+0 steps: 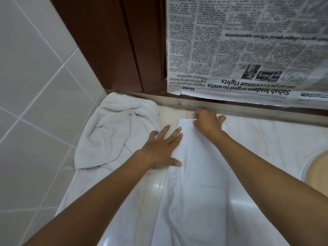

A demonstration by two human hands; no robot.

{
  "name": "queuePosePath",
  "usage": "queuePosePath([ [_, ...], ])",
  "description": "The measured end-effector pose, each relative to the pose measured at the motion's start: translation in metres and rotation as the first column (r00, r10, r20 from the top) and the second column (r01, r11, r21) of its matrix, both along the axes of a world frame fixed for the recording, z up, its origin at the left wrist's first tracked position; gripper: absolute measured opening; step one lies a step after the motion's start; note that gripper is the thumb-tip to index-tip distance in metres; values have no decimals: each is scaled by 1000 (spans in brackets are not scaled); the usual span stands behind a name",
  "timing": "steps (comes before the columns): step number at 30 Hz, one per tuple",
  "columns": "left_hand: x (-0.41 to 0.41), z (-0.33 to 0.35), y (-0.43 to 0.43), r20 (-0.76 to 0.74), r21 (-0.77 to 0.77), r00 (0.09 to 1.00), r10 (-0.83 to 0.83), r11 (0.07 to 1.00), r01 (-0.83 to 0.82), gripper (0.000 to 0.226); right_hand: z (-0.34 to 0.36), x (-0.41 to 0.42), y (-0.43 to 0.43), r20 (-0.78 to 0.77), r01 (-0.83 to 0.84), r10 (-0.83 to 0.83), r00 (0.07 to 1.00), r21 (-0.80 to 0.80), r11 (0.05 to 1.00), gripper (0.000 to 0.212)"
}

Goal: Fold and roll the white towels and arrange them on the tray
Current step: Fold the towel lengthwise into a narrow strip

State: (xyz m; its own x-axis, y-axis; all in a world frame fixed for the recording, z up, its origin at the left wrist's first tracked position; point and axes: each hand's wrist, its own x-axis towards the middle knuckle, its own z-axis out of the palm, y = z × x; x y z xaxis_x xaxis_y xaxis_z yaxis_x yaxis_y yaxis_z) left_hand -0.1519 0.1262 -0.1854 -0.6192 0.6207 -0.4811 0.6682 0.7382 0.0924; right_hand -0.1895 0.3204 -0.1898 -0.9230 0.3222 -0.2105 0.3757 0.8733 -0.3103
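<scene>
Folding seems early: left hand (162, 148) flat on folded towel (197, 176), right hand (206, 121) pinching its far end; crumpled towel (115, 128) centre-left waits, nothing rolled.

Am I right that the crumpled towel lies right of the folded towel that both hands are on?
No: the head view shows the crumpled towel lying left of the folded towel that the left hand and right hand are on.

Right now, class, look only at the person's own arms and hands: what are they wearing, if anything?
Nothing that shows. The left forearm and right forearm are bare, with no sleeve in view. The left hand and right hand are ungloved, and no watch, bracelet or ring is visible.
</scene>
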Motion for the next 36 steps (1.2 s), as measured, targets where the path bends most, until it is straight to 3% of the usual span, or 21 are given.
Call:
queuePosePath([
  [3, -5, -3, -3, 13, 28, 1000, 5, 1000, -6, 100, -1, 23, -12, -171, 2, 31, 985, 192, 981, 25],
  [5, -5, -4, -4, 26, 46, 1000, 13, 999, -14, 101, -4, 49, -32, -332, -90, 115, 936, 90, 992, 33],
  [6, -5, -5, -5, 30, 57, 999, 17, 998, -19, 102, -5, 62, -40, -336, -134, 124, 934, -6, 991, 37],
  [8, -4, -7, -6, 34, 74, 999, 23, 997, -26, 102, -15, 86, -45, -223, -152, 125, 967, -109, 982, 48],
  [13, -4, -8, -5, 30, 61, 999, 32, 998, -34, 105, -36, 115, -6, -60, -271, 280, 958, 130, 954, 68],
  [19, -5, -8, -4, 31, 44, 999, 24, 999, -25, 105, -29, 108, 37, 37, -131, 126, 991, 178, 975, 64],
  [22, -6, -9, -3, 32, 35, 999, 25, 999, -26, 105, -18, 108, 5, -20, -33, 35, 999, 124, 992, 64],
  [25, -6, -9, -3, 38, 43, 999, 34, 998, -36, 105, -20, 141, -41, -75, -145, 146, 987, 16, 989, 76],
  [28, -4, -12, -4, 57, 73, 997, 59, 995, -63, 104, -34, 174, -46, -41, -189, 193, 980, 87, 978, 67],
  [32, -1, -10, 0, 72, 79, 992, 105, 991, -110, 103, -38, 178, -28, -63, -126, 136, 989, 148, 981, 65],
  [36, 11, -1, 9, 49, 52, 986, 162, 985, -164, 95, -36, 178, -19, -32, 3, 1, 999, 111, 994, 65],
])
